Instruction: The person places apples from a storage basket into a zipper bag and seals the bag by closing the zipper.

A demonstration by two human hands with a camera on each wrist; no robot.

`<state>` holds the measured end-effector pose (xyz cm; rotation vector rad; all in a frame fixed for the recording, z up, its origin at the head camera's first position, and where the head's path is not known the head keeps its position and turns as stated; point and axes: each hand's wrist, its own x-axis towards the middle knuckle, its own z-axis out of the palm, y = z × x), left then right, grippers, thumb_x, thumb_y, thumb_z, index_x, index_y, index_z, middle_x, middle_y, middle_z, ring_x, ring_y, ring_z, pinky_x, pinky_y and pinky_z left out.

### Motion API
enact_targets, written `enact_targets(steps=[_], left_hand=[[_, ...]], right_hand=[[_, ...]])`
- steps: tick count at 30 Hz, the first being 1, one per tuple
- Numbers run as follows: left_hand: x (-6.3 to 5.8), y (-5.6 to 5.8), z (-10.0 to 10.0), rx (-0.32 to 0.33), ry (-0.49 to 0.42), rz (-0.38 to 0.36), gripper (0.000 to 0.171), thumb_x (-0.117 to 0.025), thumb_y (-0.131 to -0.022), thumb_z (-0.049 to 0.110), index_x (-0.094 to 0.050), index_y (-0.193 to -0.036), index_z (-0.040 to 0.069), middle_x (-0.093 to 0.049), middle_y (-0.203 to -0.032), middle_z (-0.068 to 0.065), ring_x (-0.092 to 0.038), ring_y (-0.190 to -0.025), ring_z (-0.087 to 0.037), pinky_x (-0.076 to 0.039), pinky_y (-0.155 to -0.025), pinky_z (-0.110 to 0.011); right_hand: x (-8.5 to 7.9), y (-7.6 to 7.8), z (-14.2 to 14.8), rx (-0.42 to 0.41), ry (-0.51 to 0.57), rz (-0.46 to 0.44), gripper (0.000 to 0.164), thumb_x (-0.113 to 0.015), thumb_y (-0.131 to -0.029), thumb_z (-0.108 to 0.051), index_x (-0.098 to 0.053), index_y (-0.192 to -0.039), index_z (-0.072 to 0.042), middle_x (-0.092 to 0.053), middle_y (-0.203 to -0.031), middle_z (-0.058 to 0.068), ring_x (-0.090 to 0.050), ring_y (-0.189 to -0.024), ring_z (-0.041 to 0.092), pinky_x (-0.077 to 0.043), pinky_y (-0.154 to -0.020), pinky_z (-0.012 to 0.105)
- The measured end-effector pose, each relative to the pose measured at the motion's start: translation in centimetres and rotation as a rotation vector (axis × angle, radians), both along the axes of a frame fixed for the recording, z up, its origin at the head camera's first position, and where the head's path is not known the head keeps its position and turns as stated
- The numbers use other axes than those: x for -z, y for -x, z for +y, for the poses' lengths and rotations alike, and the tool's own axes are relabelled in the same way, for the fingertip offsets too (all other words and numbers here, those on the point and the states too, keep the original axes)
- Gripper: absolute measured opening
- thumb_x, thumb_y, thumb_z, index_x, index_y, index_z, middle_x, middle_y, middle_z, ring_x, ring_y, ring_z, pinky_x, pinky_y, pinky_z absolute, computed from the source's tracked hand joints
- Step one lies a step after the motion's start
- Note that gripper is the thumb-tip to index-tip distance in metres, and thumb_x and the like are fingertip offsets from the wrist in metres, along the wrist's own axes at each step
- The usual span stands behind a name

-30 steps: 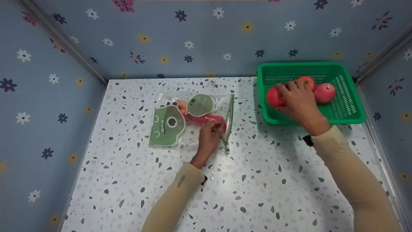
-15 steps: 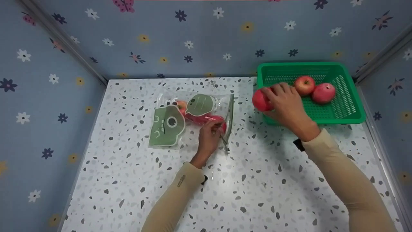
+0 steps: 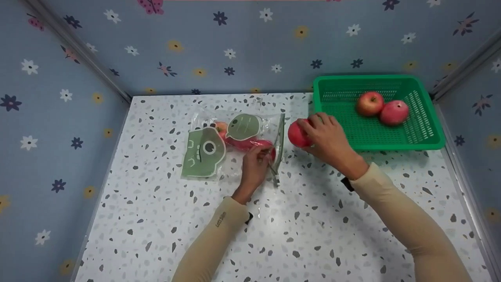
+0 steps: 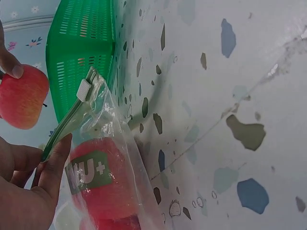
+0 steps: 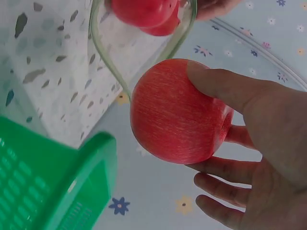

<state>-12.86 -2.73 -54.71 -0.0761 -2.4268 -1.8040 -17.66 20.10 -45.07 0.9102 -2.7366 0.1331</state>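
Apple [image 3: 298, 134] gripped by right hand [image 3: 330, 138]; left hand [image 3: 255, 165] pinches the bag [image 3: 216, 156] by its rim [image 4: 68, 116].

Red apple [image 5: 180, 112], green basket [image 3: 377, 147], green-printed clear bag [image 3: 203, 160], grey-speckled white table [image 3: 321, 239], blue flowered walls [image 3: 250, 35]

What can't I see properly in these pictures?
Head view: how many red apples are inside the clear plastic zip bag; green prints and the left hand cover parts.
Left wrist view: the bag's bottom, cut off by the lower edge.
Left wrist view: most of the right hand, cut off by the left edge.
Right wrist view: much of the green plastic basket, cut off at left and below.
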Motion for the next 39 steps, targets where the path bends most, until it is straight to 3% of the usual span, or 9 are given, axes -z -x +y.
enact_targets(steps=[13, 21, 28, 39], left_hand=[[0.2, 0.0, 0.1, -0.016, 0.021, 0.04, 0.026, -0.066, -0.095, -0.009, -0.074, -0.119, -0.001, -0.072, -0.111, -0.015, -0.071, -0.098, -0.026, -0.059, -0.087, -0.036], [0.0, -0.1, 0.1, -0.022, 0.032, 0.02, 0.026, -0.069, -0.096, -0.006, -0.074, -0.12, 0.001, -0.072, -0.112, -0.014, -0.071, -0.097, -0.025, -0.058, -0.086, -0.035], [-0.1, -0.2, 0.1, -0.012, 0.029, 0.025, 0.027, -0.068, -0.096, -0.007, -0.074, -0.121, 0.001, -0.073, -0.114, -0.013, -0.071, -0.098, -0.024, -0.059, -0.087, -0.034], [-0.3, -0.2, 0.2, -0.006, 0.022, 0.044, 0.025, -0.067, -0.096, -0.009, -0.073, -0.119, -0.002, -0.072, -0.11, -0.016, -0.072, -0.098, -0.027, -0.059, -0.087, -0.036]], right_hand=[[2.9, -1.1, -2.4, -0.004, -0.028, -0.035, 0.077, -0.1, -0.072, -0.03, -0.063, -0.134, -0.007, -0.067, -0.119, 0.021, -0.059, -0.116, 0.039, -0.055, -0.097, 0.052], [4.3, -1.1, -3.3, 0.035, -0.018, -0.043, 0.073, -0.098, -0.074, -0.034, -0.064, -0.131, -0.005, -0.067, -0.115, 0.023, -0.06, -0.112, 0.04, -0.053, -0.093, 0.055], [5.2, -1.0, -3.9, 0.058, -0.02, -0.042, 0.071, -0.095, -0.077, -0.04, -0.065, -0.131, -0.005, -0.067, -0.114, 0.024, -0.06, -0.111, 0.041, -0.055, -0.09, 0.054], [5.6, -1.0, -4.6, 0.092, -0.029, -0.13, 0.076, -0.095, -0.077, -0.04, -0.063, -0.137, -0.006, -0.066, -0.121, 0.023, -0.058, -0.117, 0.039, -0.056, -0.095, 0.053]])
